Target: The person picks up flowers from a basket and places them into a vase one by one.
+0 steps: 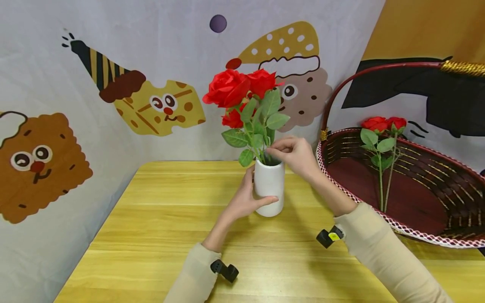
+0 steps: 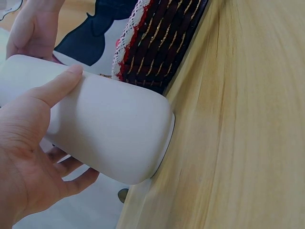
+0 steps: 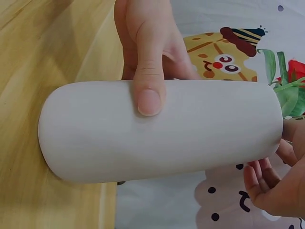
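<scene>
A white vase [image 1: 270,183] stands upright on the wooden table, with several red roses [image 1: 229,88] and their green leaves rising from its mouth. My left hand [image 1: 246,200] grips the vase from the left; its thumb lies across the front in both wrist views. At the rim, my right hand [image 1: 297,155] pinches a rose stem between thumb and fingers, though the leaves partly cover the pinch. In the right wrist view this hand [image 3: 281,186] is cut off by the frame edge beside the vase mouth. Stem ends inside the vase are hidden.
To the right, a dark red woven basket [image 1: 379,181] with a tall handle [image 1: 386,65] holds two red roses [image 1: 375,125]. A cloth [image 1: 151,38] printed with cartoon figures hangs behind the wooden table [image 1: 159,235].
</scene>
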`<action>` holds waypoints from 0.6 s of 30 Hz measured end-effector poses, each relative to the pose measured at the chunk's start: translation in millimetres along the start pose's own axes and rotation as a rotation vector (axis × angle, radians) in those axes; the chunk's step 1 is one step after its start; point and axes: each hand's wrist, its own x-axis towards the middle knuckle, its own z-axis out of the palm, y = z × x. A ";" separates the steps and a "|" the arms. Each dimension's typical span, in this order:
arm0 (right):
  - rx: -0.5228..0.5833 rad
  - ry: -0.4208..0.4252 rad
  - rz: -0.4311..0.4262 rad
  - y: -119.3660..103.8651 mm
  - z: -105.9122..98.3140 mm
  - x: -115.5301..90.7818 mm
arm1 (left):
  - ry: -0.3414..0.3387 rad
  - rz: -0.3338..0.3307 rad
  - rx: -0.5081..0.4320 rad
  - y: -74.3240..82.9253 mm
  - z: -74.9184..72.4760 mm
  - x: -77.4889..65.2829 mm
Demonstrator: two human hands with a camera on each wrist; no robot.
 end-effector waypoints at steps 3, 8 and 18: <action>0.001 -0.020 0.014 0.3 -0.1 -0.9 | -0.003 -0.005 -0.002 1.2 -0.2 -0.2; 0.008 -0.059 0.023 2.2 -1.1 -1.0 | -0.010 -0.001 -0.022 3.3 -0.7 -0.7; 0.015 -0.075 0.003 2.8 -1.6 -4.5 | -0.012 -0.003 -0.013 2.3 -0.6 -0.8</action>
